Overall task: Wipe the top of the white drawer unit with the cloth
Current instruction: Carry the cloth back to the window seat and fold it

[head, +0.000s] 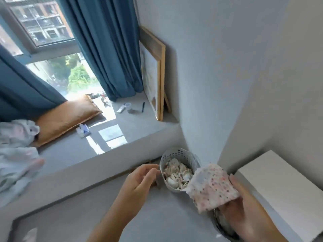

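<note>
The window ledge (97, 154) takes up most of the shot, with a tan cushion (66, 117) lying on it in the sun, probably as a seat. The white drawer unit (283, 186) sits low on the right against the wall, its flat top bare and plain white, so nothing needs moving before a wipe. A perforated bin (178, 170) full of crumpled tissue stands on the floor between the hands. The right hand (248, 210) has the cloth (212, 186) pinched between thumb and fingers: pale pink, speckled with little dots, bunched soft, close to the unit but not touching it. The left hand (139, 182) is loosely curled, holding nothing, fingertips by the bin's rim, maybe steadying it.
</note>
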